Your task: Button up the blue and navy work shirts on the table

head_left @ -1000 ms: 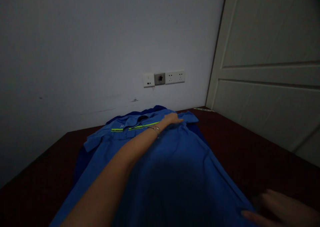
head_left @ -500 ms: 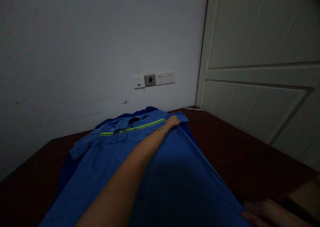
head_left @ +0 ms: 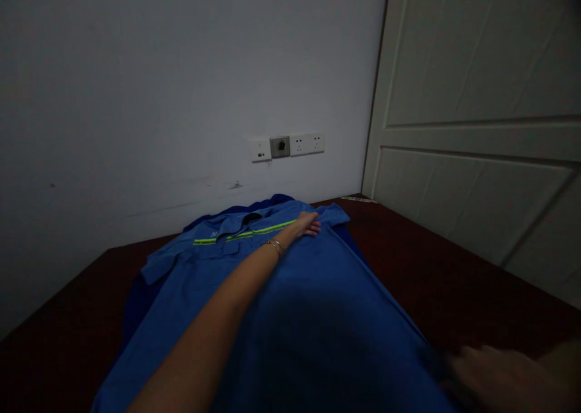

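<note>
A blue short-sleeved shirt (head_left: 313,280) with a collar and yellow-green chest stripes lies spread out, its collar toward the wall. Beneath it, darker blue cloth (head_left: 143,298) shows along the edges. My left hand (head_left: 308,223), a bracelet at its wrist, rests on the shirt's upper right part near the sleeve, fingers loosely extended. Low on the right, my right hand (head_left: 499,373) is at the shirt's side edge near the bottom. Motion smears it, so its hold on the cloth cannot be made out.
The dark red-brown surface (head_left: 408,261) under the clothes meets a pale wall (head_left: 181,98). Wall sockets (head_left: 288,146) sit just above the shirt. A white panelled door (head_left: 463,140) stands on the right. A thin pale strip (head_left: 358,199) lies in the corner.
My left hand was closed on the cloth by the sleeve half a second ago; its fingers have loosened and it has shifted slightly left over the shirt. My right hand has become more blurred.
</note>
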The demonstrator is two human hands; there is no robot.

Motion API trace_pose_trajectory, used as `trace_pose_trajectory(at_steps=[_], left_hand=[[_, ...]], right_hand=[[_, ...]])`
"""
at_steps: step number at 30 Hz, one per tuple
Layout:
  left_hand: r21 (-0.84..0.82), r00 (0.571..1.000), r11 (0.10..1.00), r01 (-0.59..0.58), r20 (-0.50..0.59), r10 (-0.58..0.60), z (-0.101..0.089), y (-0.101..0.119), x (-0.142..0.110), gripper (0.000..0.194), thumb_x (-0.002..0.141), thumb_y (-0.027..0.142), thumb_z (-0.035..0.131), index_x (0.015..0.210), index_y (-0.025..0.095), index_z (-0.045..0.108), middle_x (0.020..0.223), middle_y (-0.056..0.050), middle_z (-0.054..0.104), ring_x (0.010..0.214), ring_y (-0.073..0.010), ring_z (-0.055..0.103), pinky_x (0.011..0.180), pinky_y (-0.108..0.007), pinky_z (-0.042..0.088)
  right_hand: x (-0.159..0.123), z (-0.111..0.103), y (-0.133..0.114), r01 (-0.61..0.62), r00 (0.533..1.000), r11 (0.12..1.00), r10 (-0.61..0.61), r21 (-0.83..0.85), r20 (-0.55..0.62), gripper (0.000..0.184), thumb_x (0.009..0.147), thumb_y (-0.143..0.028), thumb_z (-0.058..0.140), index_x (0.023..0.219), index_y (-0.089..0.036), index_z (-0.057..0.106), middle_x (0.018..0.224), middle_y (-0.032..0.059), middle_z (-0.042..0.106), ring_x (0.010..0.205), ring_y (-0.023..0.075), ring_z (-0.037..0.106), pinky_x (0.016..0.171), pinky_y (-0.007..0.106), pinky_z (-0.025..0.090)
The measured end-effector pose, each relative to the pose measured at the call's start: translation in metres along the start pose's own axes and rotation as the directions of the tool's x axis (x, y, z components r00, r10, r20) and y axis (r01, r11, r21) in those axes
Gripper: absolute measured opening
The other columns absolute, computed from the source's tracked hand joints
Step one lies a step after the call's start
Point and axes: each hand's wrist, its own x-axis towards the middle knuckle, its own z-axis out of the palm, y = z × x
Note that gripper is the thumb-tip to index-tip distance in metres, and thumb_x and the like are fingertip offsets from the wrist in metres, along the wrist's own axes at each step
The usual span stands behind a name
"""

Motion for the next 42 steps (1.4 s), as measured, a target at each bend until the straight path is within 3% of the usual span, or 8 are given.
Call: trace_pose_trajectory(at_steps=[4,9,13,17,23,26,34,42], left_hand=[[0.194,0.997,0.981,0.015,-0.075,0.0,-0.07,0.008,-0.032,0.022,0.079,0.03,0.049,0.09,0.012,0.054,0.072,-0.006,0.063,0.05,-0.0084,0.055,0.045,-0.018,0.043],[0.431,0.965,0.89,0.148,-0.262,-0.034,-0.178,0.001,-0.099,0.028,0.079,0.037,0.048,0.075,0.012,0.059,0.061,-0.003,0.061,0.045,-0.0068,0.05,0.042,-0.016,0.036],[0.465,0.873,0.817,0.341,-0.479,-0.093,-0.247,-0.021,-0.166,0.026,0.077,0.033,0.047,0.067,0.011,0.059,0.058,-0.004,0.059,0.047,-0.009,0.051,0.045,-0.019,0.038],[0.413,0.795,0.765,0.494,-0.571,-0.206,-0.286,-0.05,-0.229,0.021,0.074,0.027,0.048,0.064,0.011,0.058,0.058,-0.005,0.059,0.048,-0.0111,0.053,0.048,-0.021,0.04],[0.266,0.714,0.753,0.602,-0.602,-0.358,-0.303,-0.085,-0.278,0.023,0.077,0.03,0.048,0.069,0.01,0.058,0.061,-0.007,0.06,0.053,-0.0129,0.056,0.054,-0.024,0.045],[0.166,0.678,0.771,0.615,-0.611,-0.409,-0.303,-0.096,-0.278,0.029,0.08,0.037,0.048,0.071,0.01,0.055,0.061,-0.008,0.06,0.055,-0.0136,0.057,0.053,-0.024,0.046],[0.123,0.669,0.802,0.584,-0.632,-0.391,-0.285,-0.102,-0.243,0.043,0.075,0.052,0.051,0.074,0.009,0.059,0.057,-0.009,0.058,0.052,-0.0155,0.057,0.047,-0.024,0.043],[0.292,0.621,0.742,0.603,-0.756,-0.207,-0.282,-0.091,-0.222,0.027,0.076,0.033,0.055,0.084,0.008,0.063,0.083,-0.015,0.065,0.073,-0.0208,0.062,0.061,-0.026,0.047]], right_hand=[[0.055,-0.021,-0.082,0.358,0.93,0.928,-0.345,-0.103,0.126,0.018,0.076,-0.015,0.043,0.078,-0.024,0.058,0.06,0.0031,0.061,0.043,0.0139,0.053,0.039,0.027,0.031],[0.105,-0.002,-0.201,0.794,0.606,0.604,-0.779,-0.069,0.159,0.025,0.07,-0.015,0.051,0.095,-0.017,0.053,0.081,0.0053,0.064,0.06,0.0179,0.058,0.042,0.026,0.036],[0.123,0.022,-0.273,0.924,0.374,0.381,-0.921,0.044,0.107,0.017,0.076,-0.018,0.047,0.092,-0.015,0.051,0.077,0.0042,0.062,0.061,0.0161,0.057,0.042,0.023,0.036],[0.125,0.043,-0.335,0.974,0.208,0.209,-0.978,0.083,0.014,0.014,0.077,-0.02,0.046,0.088,-0.013,0.053,0.071,0.0049,0.062,0.054,0.0163,0.057,0.04,0.024,0.037],[0.088,0.086,-0.398,0.973,0.02,0.023,-1.0,0.23,0.013,0.044,0.078,-0.054,0.041,0.09,-0.014,0.055,0.062,0.0061,0.062,0.05,0.0202,0.058,0.042,0.029,0.043],[0.069,0.103,-0.412,0.967,0.018,0.019,-1.0,0.256,0.007,0.051,0.076,-0.06,0.039,0.085,-0.013,0.056,0.069,0.0107,0.063,0.056,0.0225,0.06,0.043,0.032,0.044],[0.053,0.12,-0.426,0.962,0.129,0.126,-0.992,0.242,0.004,0.013,0.074,-0.024,0.049,0.078,-0.013,0.056,0.073,0.0111,0.062,0.059,0.0208,0.057,0.041,0.03,0.044],[0.042,0.093,-0.447,0.95,-0.025,0.07,-0.955,0.306,0.296,0.016,0.076,-0.023,0.051,0.064,-0.015,0.057,0.071,0.0092,0.064,0.058,0.0194,0.06,0.037,0.026,0.045]])
